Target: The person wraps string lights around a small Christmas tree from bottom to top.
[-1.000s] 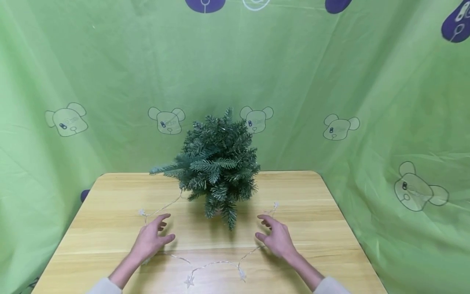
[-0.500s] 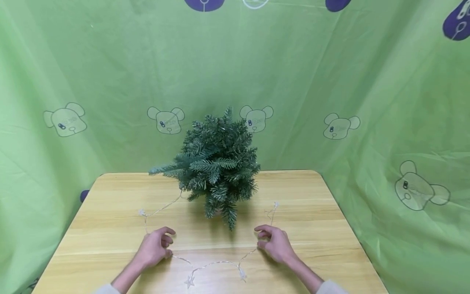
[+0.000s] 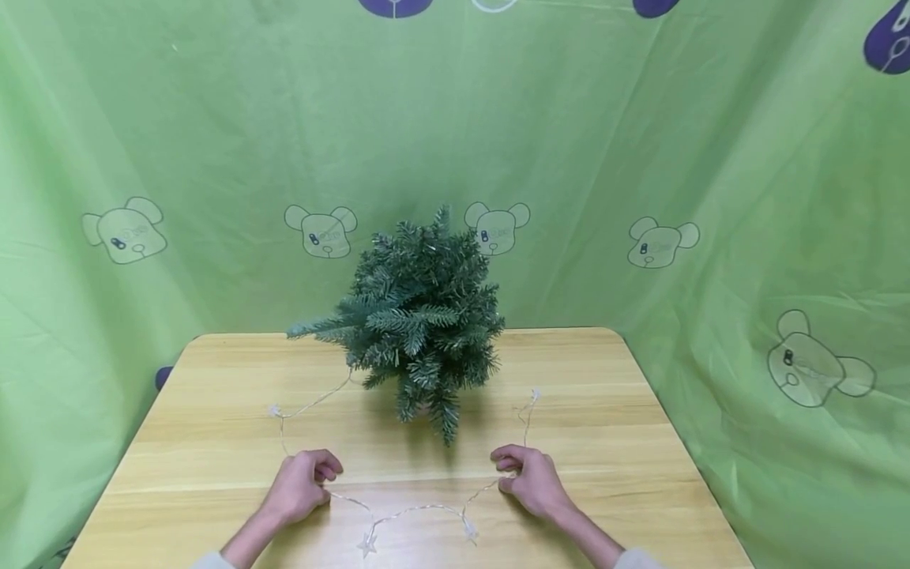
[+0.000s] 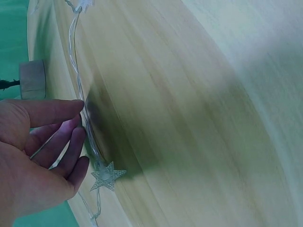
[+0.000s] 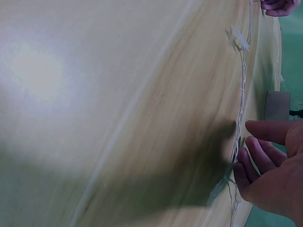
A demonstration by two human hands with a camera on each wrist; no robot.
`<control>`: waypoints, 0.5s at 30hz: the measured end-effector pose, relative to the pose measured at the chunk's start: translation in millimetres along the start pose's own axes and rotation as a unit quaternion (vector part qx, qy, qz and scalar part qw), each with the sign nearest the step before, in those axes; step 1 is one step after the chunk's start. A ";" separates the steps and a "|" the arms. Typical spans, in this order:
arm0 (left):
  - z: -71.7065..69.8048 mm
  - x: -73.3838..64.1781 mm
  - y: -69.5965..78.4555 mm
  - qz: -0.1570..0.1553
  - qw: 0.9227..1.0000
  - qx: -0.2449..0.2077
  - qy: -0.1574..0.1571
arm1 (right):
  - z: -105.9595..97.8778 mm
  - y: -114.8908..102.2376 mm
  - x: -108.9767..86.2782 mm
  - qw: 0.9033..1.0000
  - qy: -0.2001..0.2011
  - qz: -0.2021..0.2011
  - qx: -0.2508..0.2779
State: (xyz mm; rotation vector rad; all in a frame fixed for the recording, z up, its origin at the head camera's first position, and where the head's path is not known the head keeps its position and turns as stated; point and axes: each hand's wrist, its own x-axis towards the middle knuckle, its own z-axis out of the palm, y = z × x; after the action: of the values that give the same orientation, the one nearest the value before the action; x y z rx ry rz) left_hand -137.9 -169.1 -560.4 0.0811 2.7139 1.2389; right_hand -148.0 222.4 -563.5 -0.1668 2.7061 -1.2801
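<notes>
Beside one tree (image 3: 426,324), one garland (image 3: 426,506).

High head view forward and down, close wrist views, star lights (image 4: 108,176) in all.

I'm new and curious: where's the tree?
In the head view, the tree stands centrally on the table, beyond and between the left hand and right hand.

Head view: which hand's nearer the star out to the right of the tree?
Right. The right hand is on the near side of that star, not touching it; the left hand is well off to its left, nearer the viewer.
</notes>
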 end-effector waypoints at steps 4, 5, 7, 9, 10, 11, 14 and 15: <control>1.1 0.0 -1.3 -0.003 1.000 0.000 -0.002 | 1.3 1.1 -1.1 1.000 -0.002 -0.005 -0.004; 1.3 -0.1 -1.5 -0.003 1.000 -0.002 -0.002 | 1.7 1.5 -1.4 1.000 -0.003 -0.006 -0.007; 1.4 0.0 -1.9 -0.001 1.000 -0.004 -0.001 | 3.0 2.3 -1.6 1.000 -0.005 -0.008 -0.011; 1.3 0.0 -2.1 0.002 1.000 -0.006 0.000 | 4.5 3.1 -1.3 1.000 -0.004 -0.009 -0.016; 1.1 0.0 -2.2 0.003 1.000 -0.007 0.000 | 5.2 3.7 -1.0 1.000 -0.004 -0.009 -0.018; 1.0 0.0 -2.2 0.003 1.000 -0.008 0.001 | 5.9 4.2 -0.6 1.000 -0.004 -0.009 -0.020; 0.9 0.1 -2.5 0.001 1.000 -0.010 0.001 | 7.5 5.5 0.3 1.000 -0.002 -0.007 -0.023; 1.0 0.4 -2.8 -0.001 1.000 -0.008 0.000 | 8.0 5.6 0.5 1.000 -0.001 -0.006 -0.024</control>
State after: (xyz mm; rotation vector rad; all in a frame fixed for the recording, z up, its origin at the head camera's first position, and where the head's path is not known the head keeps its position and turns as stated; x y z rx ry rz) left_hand -138.1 -170.1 -563.2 0.0778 2.7025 1.2609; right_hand -147.3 219.8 -572.9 -0.1906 2.7397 -1.2170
